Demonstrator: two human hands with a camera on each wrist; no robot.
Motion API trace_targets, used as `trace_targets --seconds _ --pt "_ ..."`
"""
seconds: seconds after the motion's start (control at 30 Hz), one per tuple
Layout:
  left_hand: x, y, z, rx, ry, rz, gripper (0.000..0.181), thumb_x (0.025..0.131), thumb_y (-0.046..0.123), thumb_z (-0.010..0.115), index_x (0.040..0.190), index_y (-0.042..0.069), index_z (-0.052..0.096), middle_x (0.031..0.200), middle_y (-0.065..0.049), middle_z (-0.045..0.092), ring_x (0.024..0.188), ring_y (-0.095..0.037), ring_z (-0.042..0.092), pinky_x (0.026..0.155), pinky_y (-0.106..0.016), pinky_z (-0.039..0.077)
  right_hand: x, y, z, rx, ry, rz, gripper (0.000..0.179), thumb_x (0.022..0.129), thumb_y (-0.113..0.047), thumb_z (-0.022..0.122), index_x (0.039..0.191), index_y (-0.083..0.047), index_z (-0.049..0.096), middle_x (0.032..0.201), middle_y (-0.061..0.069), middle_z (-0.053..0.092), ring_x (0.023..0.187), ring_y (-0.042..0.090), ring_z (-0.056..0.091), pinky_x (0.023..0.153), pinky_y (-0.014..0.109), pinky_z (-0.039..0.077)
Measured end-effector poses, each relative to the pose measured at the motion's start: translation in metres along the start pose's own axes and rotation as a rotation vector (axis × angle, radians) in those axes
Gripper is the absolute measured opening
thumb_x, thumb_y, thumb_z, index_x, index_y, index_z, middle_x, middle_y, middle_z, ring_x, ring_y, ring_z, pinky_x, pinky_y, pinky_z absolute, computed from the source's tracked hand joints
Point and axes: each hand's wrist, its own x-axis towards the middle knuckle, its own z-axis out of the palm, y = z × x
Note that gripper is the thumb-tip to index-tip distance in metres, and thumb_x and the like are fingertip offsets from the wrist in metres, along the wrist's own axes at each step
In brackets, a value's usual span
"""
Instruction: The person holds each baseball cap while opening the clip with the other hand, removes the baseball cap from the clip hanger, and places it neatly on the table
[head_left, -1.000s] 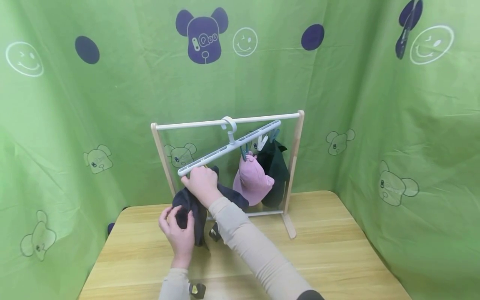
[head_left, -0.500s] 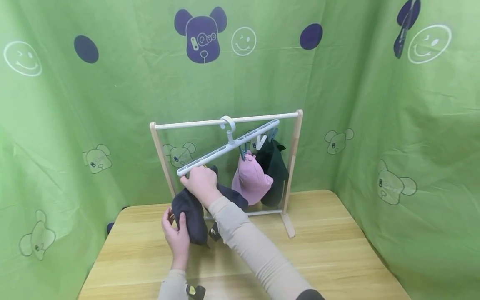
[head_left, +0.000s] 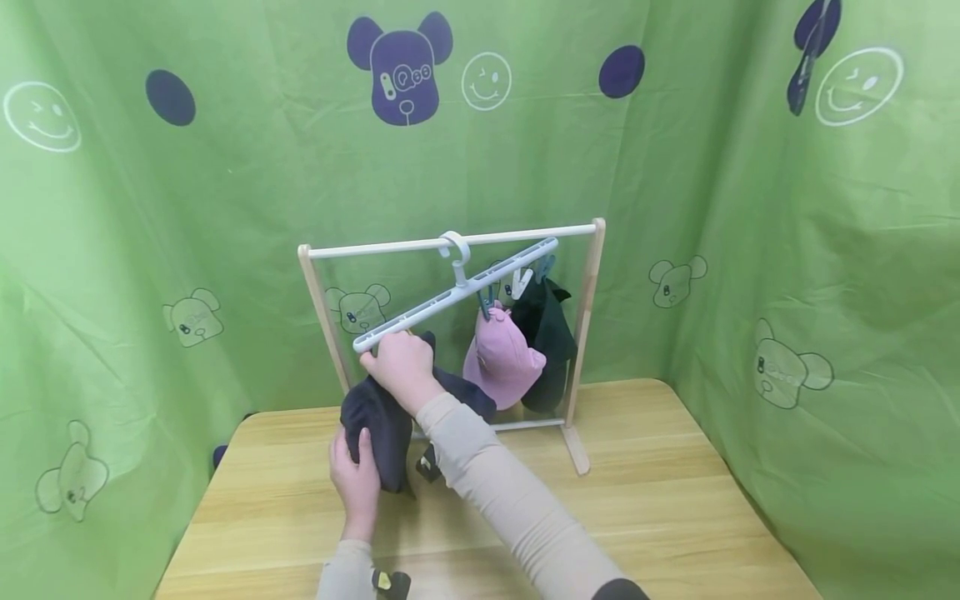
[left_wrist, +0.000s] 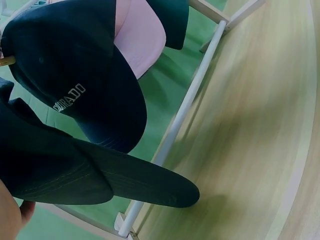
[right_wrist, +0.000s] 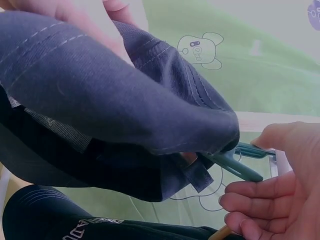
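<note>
Dark cap (head_left: 386,442) is now held from its side by the left grip (head_left: 356,479); one second ago, fingers were arched before it. It is located below the lower end of the hanger (head_left: 457,292), brim pointed down toward the worktop (head_left: 637,517), long axis steep. Woven cloth is seam-stitched; a smooth green peg (right_wrist: 240,168) is pinched by the right grip (head_left: 405,367).

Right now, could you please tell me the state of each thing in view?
Front dark cap, held by left hand
Right hand, pinching teal clip
Teal clip, at front dark cap's edge, bite hidden
Lettered dark cap, hanging
Pink cap, clipped, hanging
Green cap, clipped, hanging
Hanger, tilted, hooked on rack
Rack, upright
</note>
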Motion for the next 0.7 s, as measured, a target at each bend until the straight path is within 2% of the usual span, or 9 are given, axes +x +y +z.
trace_targets --seconds 0.13,0.27,0.5,0.6,0.7 --pt "0.001 -0.001 -0.002 -0.005 0.035 0.034 0.029 0.096 0.006 0.057 0.12 -0.008 0.062 0.118 -0.027 0.062 0.112 -0.039 0.058 0.102 -0.032 0.047 0.001 0.0 -0.001 0.009 -0.025 0.014 0.044 0.087 -0.053 0.059 0.065 -0.015 0.065 0.067 0.003 0.067 0.056 0.018 0.061 0.04 0.03 0.039" --pt "0.002 -0.001 -0.004 -0.017 0.076 0.025 0.028 0.097 0.008 0.055 0.12 -0.006 0.063 0.12 -0.025 0.064 0.112 -0.036 0.059 0.098 -0.01 0.041 0.001 -0.001 -0.004 0.024 -0.062 0.033 0.044 0.088 -0.053 0.058 0.068 -0.014 0.066 0.069 0.004 0.068 0.057 0.019 0.063 0.041 0.031 0.041" --pt "0.006 0.007 -0.008 -0.052 0.14 0.023 0.025 0.097 0.007 0.055 0.116 -0.004 0.067 0.114 -0.023 0.066 0.106 -0.033 0.061 0.093 -0.006 0.041 0.0 -0.003 -0.007 0.034 -0.099 0.061 0.043 0.089 -0.053 0.057 0.071 -0.015 0.067 0.072 0.003 0.068 0.059 0.019 0.063 0.042 0.031 0.041" --pt "0.006 0.013 -0.009 -0.05 0.155 0.004 0.024 0.097 0.006 0.055 0.115 -0.003 0.067 0.114 -0.022 0.067 0.105 -0.024 0.061 0.092 -0.005 0.04 0.0 -0.003 -0.007 0.032 -0.106 0.065 0.044 0.09 -0.053 0.056 0.071 -0.015 0.067 0.073 0.003 0.068 0.059 0.019 0.063 0.043 0.03 0.041" --pt "0.005 0.021 -0.01 -0.052 0.173 -0.013 0.024 0.097 0.004 0.054 0.116 -0.005 0.067 0.116 -0.023 0.066 0.105 -0.007 0.058 0.093 -0.004 0.039 0.001 -0.003 -0.006 0.031 -0.115 0.066 0.044 0.09 -0.054 0.056 0.072 -0.015 0.068 0.074 0.003 0.069 0.061 0.019 0.064 0.043 0.03 0.04"
